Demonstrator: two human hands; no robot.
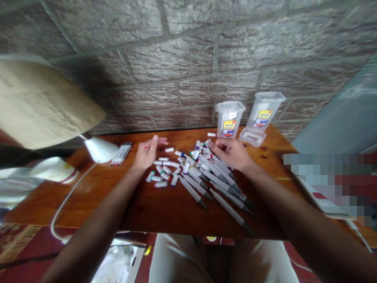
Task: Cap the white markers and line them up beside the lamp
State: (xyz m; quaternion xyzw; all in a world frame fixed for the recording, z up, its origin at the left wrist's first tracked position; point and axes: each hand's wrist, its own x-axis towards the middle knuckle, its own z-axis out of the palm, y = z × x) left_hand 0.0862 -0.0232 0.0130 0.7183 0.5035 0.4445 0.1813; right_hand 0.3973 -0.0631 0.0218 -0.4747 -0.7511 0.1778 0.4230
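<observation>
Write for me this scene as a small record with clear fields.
left hand: open, beside loose caps
right hand: fingers curled at the pile's far side; grip unclear
pile: markers with grey ends
separate row: a few markers beside the lamp base
back right: two clear boxes, upright
surface: wooden table

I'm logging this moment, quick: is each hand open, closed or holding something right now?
Left hand: open, nothing visible in it, near a marker cap.
Right hand: curled at the pile of white markers; grip cannot be told.
</observation>
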